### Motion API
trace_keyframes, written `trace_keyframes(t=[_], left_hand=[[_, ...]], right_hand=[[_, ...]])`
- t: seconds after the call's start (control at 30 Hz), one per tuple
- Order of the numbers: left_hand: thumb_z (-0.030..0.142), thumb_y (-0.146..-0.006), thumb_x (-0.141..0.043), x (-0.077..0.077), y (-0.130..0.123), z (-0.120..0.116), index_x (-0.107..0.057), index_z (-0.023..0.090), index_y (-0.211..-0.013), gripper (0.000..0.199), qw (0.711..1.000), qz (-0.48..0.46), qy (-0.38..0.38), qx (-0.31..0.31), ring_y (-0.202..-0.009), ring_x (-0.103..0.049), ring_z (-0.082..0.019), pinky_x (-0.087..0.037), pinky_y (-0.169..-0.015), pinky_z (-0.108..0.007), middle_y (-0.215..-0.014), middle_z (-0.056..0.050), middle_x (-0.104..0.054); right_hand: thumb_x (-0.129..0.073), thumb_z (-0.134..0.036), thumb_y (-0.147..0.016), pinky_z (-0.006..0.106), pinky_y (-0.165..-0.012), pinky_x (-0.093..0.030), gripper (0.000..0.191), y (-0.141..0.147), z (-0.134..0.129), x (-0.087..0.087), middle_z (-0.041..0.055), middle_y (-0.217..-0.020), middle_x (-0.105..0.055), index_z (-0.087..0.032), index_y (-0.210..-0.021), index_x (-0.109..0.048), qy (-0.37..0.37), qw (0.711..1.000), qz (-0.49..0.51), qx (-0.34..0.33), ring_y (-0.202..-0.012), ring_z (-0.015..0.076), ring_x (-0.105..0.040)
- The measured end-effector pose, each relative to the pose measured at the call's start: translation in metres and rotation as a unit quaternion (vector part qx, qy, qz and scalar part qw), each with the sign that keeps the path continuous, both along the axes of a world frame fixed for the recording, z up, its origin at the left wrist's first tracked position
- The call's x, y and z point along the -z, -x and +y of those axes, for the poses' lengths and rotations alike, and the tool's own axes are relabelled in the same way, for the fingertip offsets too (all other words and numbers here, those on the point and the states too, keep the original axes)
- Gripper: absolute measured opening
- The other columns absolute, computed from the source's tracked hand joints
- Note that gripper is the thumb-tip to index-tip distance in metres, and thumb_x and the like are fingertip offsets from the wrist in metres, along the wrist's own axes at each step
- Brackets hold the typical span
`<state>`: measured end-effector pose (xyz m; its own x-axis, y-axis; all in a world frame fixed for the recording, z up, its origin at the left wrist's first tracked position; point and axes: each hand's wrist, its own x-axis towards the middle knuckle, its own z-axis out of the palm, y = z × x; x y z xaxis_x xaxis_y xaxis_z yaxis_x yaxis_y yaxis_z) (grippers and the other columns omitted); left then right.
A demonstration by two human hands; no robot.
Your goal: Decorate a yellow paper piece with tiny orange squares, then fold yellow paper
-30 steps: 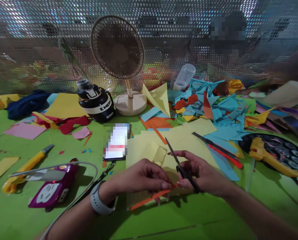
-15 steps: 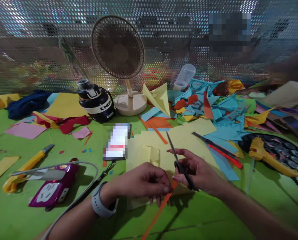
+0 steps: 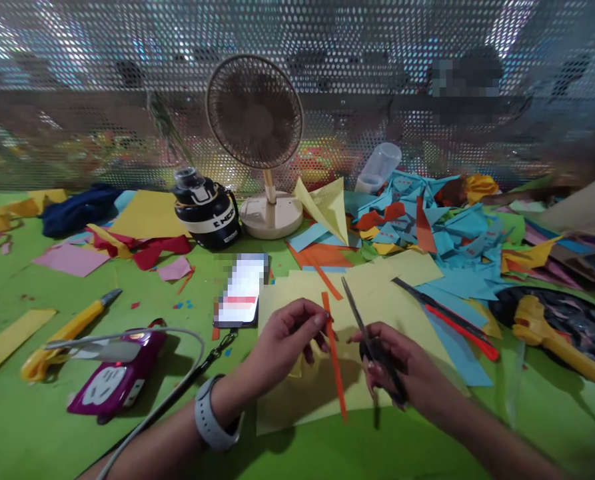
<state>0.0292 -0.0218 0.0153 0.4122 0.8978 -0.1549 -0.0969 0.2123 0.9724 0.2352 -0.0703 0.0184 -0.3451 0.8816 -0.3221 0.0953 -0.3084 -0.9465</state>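
Presently holding in the left hand (image 3: 294,337) an orange strip (image 3: 335,360), pinched between thumb and fingertip near its far end, with the other fingers loosely bent. Extending from this pinch toward the body, above the pale yellow sheets (image 3: 290,413), as far as about their near edge; not possible to tell whether touching the paper or hanging just over it. Gripping in the right hand (image 3: 402,367) a pair of dark scissors (image 3: 357,310), with the fingers curled around the handles and with the blades directed forward and slightly to the left. Seen just to the right of the strip, without contact, and with the blades appearing as one narrow line. Wearing a light grey watch (image 3: 214,413) on the left wrist. Placed on the green table (image 3: 22,417), to the left of the sheets: a lit phone (image 3: 242,293), partly blurred, then a purple device (image 3: 120,373) and a yellow-handled knife (image 3: 70,330). Standing behind the phone: a black bottle (image 3: 210,217) and, beside it, a round fan (image 3: 254,113). Heaped at the far right: many blue folded papers (image 3: 442,233). Lying nearer, partly over a black round tray (image 3: 590,317): a yellow glue gun (image 3: 530,320).
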Motion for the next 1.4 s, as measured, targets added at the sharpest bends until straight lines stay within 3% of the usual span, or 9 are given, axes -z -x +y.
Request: trace_keyframes(t=[0.1,0.27,0.4,0.53,0.8,1.0,1.17,1.27,1.4], left_hand=[[0.037,-0.083,-0.062,0.000,-0.002,0.000,-0.058,0.017,-0.082,0.020,0.998,-0.011,0.015,-0.062,-0.066,-0.060,-0.013,-0.047,-0.047,-0.018,-0.072,0.000,-0.061],[0.032,-0.078,-0.067,0.000,-0.002,0.000,-0.064,0.016,-0.081,0.016,0.989,-0.038,0.047,-0.134,-0.074,-0.058,-0.013,-0.049,-0.063,-0.022,-0.077,-0.001,-0.063],[0.032,-0.074,-0.072,0.000,-0.001,0.001,-0.065,0.017,-0.078,0.016,0.979,-0.096,0.096,-0.153,-0.075,-0.058,-0.013,-0.049,-0.065,-0.022,-0.079,0.000,-0.063],[0.030,-0.077,-0.070,0.000,0.000,0.001,-0.066,0.017,-0.080,0.014,0.985,-0.074,0.072,-0.141,-0.075,-0.059,-0.012,-0.048,-0.064,-0.021,-0.082,-0.001,-0.066],[0.036,-0.083,-0.063,-0.001,-0.002,-0.004,-0.060,0.016,-0.080,0.020,0.998,-0.035,0.022,-0.044,-0.060,-0.057,-0.011,-0.045,-0.047,-0.019,-0.068,0.001,-0.059],[0.033,-0.087,-0.057,-0.003,0.006,-0.003,-0.052,0.017,-0.081,0.017,0.991,-0.084,0.072,0.069,-0.057,-0.062,-0.011,-0.044,-0.045,-0.018,-0.076,-0.005,-0.070],[0.024,-0.079,-0.052,0.002,0.015,0.006,-0.048,0.018,-0.080,0.007,0.945,-0.135,0.196,0.226,-0.033,-0.057,-0.013,-0.032,-0.028,-0.015,-0.057,-0.004,-0.071],[0.023,-0.073,-0.055,0.000,0.019,0.009,-0.053,0.017,-0.078,0.008,0.912,-0.108,0.240,0.315,-0.030,-0.054,-0.012,-0.036,-0.027,-0.015,-0.055,-0.003,-0.070],[0.019,-0.073,-0.055,-0.004,0.019,0.008,-0.055,0.016,-0.074,0.003,0.894,-0.050,0.250,0.368,-0.032,-0.056,-0.010,-0.044,-0.032,-0.015,-0.057,-0.001,-0.069]], right_hand=[[-0.064,-0.049,-0.080,0.022,-0.062,-0.045,0.041,0.001,-0.005,0.003,-0.0014,-0.076,-0.054,-0.022,-0.109,-0.053,-0.016,0.999,-0.008,-0.046,-0.068,0.0110,-0.051],[-0.063,-0.046,-0.081,0.024,-0.060,-0.042,0.036,0.003,-0.008,0.007,-0.0019,-0.075,-0.050,-0.022,-0.106,-0.054,0.013,0.997,-0.027,-0.078,-0.065,0.0115,-0.045],[-0.064,-0.047,-0.079,0.025,-0.059,-0.040,0.035,0.004,-0.007,0.007,-0.0025,-0.072,-0.048,-0.022,-0.103,-0.055,0.011,0.994,-0.069,-0.088,-0.064,0.0123,-0.044],[-0.063,-0.052,-0.079,0.027,-0.060,-0.042,0.042,0.000,-0.006,0.007,-0.0017,-0.073,-0.048,-0.022,-0.106,-0.055,-0.003,0.996,-0.072,-0.058,-0.065,0.0129,-0.045],[-0.066,-0.052,-0.076,0.028,-0.065,-0.047,0.041,-0.002,-0.003,0.007,0.0010,-0.079,-0.056,-0.023,-0.104,-0.057,0.005,0.999,-0.045,-0.030,-0.072,0.0149,-0.052],[-0.068,-0.047,-0.077,0.020,-0.046,-0.042,0.041,-0.010,0.007,0.006,-0.0010,-0.072,-0.060,-0.024,-0.107,-0.053,-0.004,0.997,0.010,0.078,-0.053,0.0091,-0.050],[-0.073,-0.040,-0.075,0.019,-0.042,-0.042,0.042,-0.012,0.012,0.008,0.0014,-0.079,-0.066,-0.023,-0.108,-0.053,0.032,0.995,0.063,0.067,-0.049,0.0073,-0.051],[-0.076,-0.039,-0.071,0.018,-0.041,-0.042,0.044,-0.007,0.012,0.005,0.0005,-0.075,-0.065,-0.021,-0.104,-0.054,0.059,0.994,0.078,0.057,-0.049,0.0074,-0.051],[-0.080,-0.031,-0.066,0.017,-0.042,-0.046,0.050,-0.001,0.009,-0.001,0.0001,-0.079,-0.065,-0.021,-0.105,-0.052,0.081,0.994,0.075,0.012,-0.057,0.0094,-0.056]])
